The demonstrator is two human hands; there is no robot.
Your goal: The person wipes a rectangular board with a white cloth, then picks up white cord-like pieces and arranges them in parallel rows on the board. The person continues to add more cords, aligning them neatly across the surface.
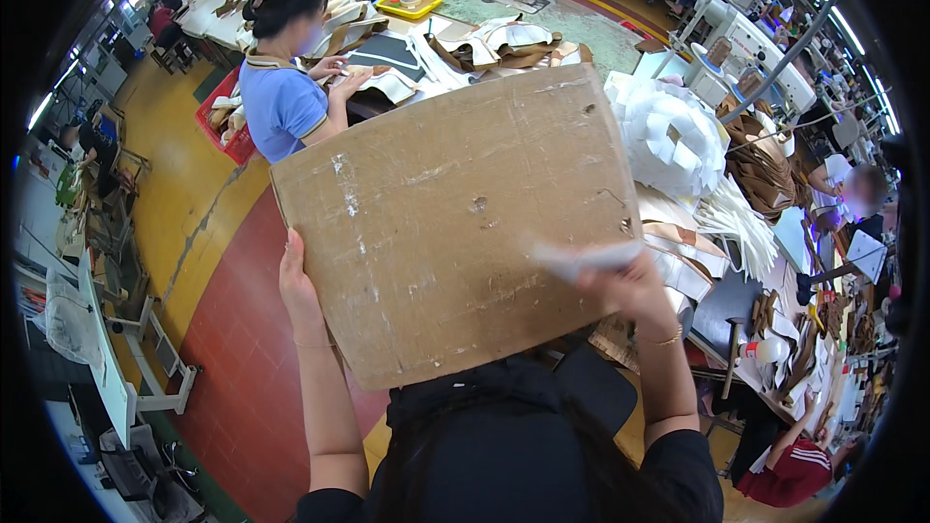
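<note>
A large brown board point(455, 232), scuffed and flecked with white, is held up tilted in front of me. At its left edge my left hand point(296, 276) grips it, thumb showing on the near face and the other fingers hidden behind. My right hand point(635, 289) is in front of the board's lower right part, closed on a pale, flat, elongated thing point(603, 257). Motion blurs that pale thing, so its kind cannot be made out. Whether it touches the board is unclear.
Beyond the board, a person in a blue shirt point(281, 102) works at a table of white and brown cut pieces point(504, 39). A yellow tray point(410, 2) lies there. To the right are white stacked pieces point(668, 131), a sewing machine point(756, 48) and a hammer point(733, 353).
</note>
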